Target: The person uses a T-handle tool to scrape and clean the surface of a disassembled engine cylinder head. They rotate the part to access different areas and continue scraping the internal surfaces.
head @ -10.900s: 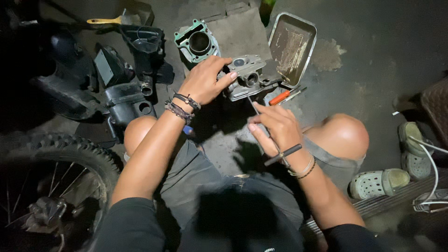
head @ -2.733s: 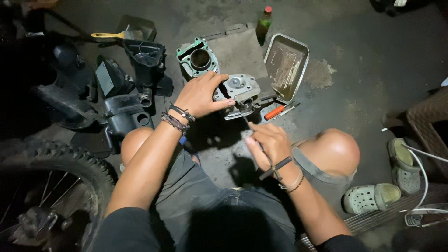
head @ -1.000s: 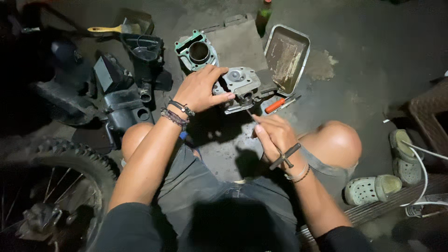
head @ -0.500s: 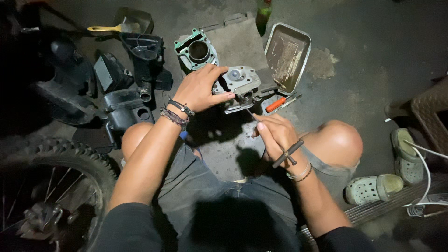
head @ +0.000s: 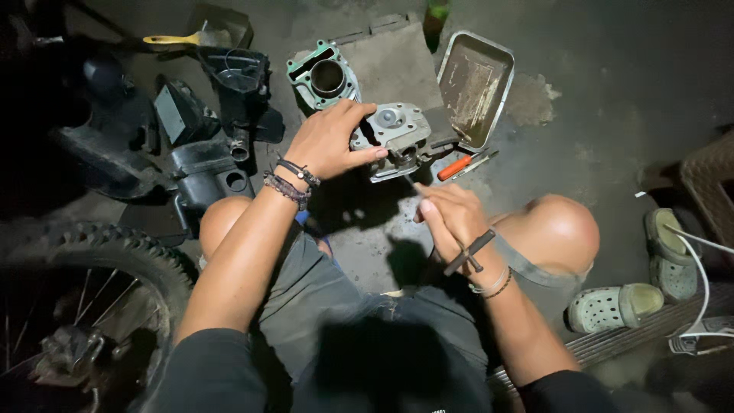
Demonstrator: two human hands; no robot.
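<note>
Seemingly two hands, one cylinder head

The floor was bare grey concrete, stained and dusty, with a pale rough patch near the middle top. Light fell in a pool from above onto the centre and faded fast, leaving the corners almost black. At lower left a knobby tyre on a spoked wheel stood in shadow. Dark plastic body panels lay scattered at upper left, and a yellow-handled brush lay beyond them. On the right, a pair of pale green clogs sat on the concrete, near a white cable and a woven brown seat edge.
</note>
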